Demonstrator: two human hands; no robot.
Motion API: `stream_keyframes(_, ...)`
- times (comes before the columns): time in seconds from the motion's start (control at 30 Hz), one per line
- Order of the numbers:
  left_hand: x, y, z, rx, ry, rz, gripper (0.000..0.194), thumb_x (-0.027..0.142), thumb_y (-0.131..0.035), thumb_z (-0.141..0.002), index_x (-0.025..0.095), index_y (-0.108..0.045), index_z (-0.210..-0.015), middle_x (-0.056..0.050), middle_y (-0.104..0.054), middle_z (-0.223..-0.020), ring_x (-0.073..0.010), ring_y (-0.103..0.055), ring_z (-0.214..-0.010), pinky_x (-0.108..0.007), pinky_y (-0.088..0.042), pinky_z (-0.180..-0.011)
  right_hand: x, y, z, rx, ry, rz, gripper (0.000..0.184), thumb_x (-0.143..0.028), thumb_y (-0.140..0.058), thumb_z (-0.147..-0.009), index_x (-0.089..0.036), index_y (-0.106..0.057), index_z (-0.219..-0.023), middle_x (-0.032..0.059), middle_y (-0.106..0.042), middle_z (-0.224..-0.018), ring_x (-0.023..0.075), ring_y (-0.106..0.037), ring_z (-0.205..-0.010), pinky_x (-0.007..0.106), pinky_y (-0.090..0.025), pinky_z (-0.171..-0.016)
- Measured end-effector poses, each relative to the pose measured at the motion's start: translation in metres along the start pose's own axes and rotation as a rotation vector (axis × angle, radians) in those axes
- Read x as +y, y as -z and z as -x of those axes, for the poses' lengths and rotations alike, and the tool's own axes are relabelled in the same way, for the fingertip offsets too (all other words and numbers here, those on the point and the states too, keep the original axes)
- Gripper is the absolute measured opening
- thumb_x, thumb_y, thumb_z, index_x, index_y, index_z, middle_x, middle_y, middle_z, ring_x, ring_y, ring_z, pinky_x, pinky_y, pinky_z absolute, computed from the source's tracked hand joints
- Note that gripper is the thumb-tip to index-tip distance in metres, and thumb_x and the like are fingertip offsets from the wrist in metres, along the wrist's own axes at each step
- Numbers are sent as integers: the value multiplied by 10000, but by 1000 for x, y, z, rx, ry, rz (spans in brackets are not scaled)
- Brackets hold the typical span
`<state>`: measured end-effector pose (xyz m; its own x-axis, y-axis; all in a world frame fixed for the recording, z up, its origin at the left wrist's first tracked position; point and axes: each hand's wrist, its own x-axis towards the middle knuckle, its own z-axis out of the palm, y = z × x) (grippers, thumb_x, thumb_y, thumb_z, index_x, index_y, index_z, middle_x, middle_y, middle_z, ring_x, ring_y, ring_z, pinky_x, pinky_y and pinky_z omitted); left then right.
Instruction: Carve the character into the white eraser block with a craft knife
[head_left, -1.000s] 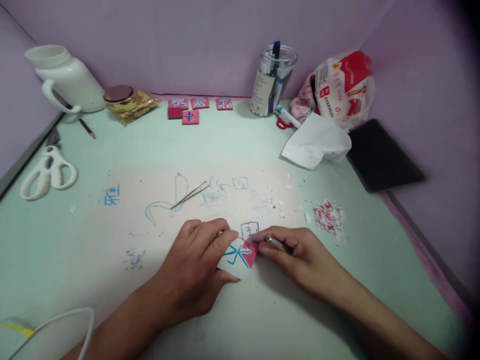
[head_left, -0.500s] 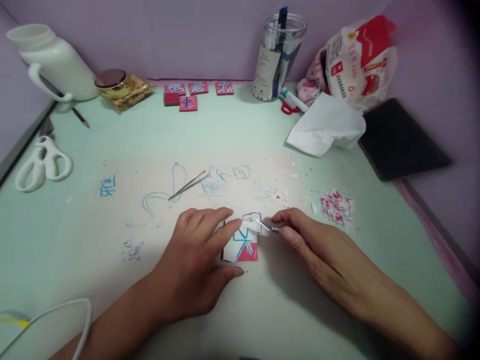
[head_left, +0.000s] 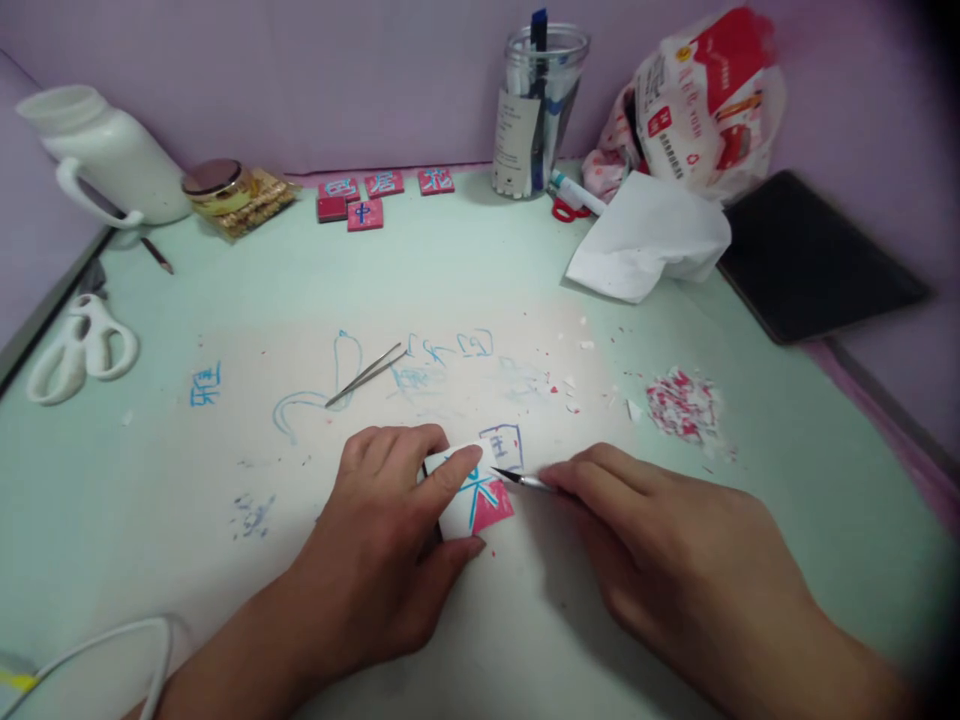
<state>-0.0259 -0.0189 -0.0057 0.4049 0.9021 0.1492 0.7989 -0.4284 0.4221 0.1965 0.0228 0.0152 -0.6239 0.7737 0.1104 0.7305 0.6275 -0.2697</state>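
My left hand (head_left: 390,560) pinches a small white and pink block (head_left: 477,496) with a blue character drawn on it, holding it against the pale green table (head_left: 225,300). My right hand (head_left: 667,555) grips a thin carving knife (head_left: 517,479); its dark tip touches the block's right edge. Just behind the block a small blue square character (head_left: 501,446) is drawn on the table.
Metal tweezers (head_left: 365,375) lie behind my hands. Pink and white shavings (head_left: 681,403) are piled to the right. White scissors (head_left: 79,347), a white jug (head_left: 105,155), several pink carved blocks (head_left: 364,195), a pen jar (head_left: 534,100), a tissue (head_left: 649,240), a snack bag (head_left: 697,95) and a black tablet (head_left: 814,260) ring the table.
The block has been turned and laid flatter under my left fingers. My right hand drew back with the knife, then brought its tip to the block's right edge. The view shifted slightly.
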Motion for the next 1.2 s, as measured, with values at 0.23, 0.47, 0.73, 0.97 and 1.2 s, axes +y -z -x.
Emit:
stream_keyframes(0.23,-1,-1,1,-1,-9,16,491,208,-562,-826,212,-438,-1301,-126,-432,-1191,-300,-410,-1064,-534,-332,-875,-4,2,4,-2,19,-68,322,-107,-387,-766,-246,-660,-866,-23,-628,-692,141,-603,-542,291,-354,-462)
stream_keyframes(0.47,0,-1,1,13,5,66,498,186,-562,-833,217,-442,-1316,-126,-418,-1208,-291,-406,-1087,-525,-358,-880,-8,0,5,15,4,-44,267,-118,-481,-674,-251,-663,-817,-36,-629,-677,146,-590,-529,309,-322,-458)
stream_keyframes(0.73,-1,-3,1,40,-13,47,465,183,-549,-836,201,-474,-1295,-136,-423,-1204,-300,-408,-1086,-534,-387,-845,-13,-2,0,63,-25,11,305,-108,-508,-590,-263,-680,-789,-53,-613,-618,129,-531,-468,314,-281,-452)
stream_keyframes(0.97,-1,-4,2,33,11,50,486,185,-564,-833,225,-471,-1308,-129,-424,-1214,-298,-401,-1100,-528,-383,-859,-13,-5,0,44,-32,5,281,-113,-502,-551,-253,-653,-742,-53,-605,-613,122,-512,-465,308,-280,-454)
stream_keyframes(1.2,-3,-5,3,43,10,66,463,190,-568,-835,223,-491,-1290,-127,-435,-1210,-292,-411,-1096,-527,-392,-862,-21,-6,4,12,-1,131,229,-59,-490,-660,-238,-598,-755,-40,-587,-613,106,-460,-468,295,-237,-468)
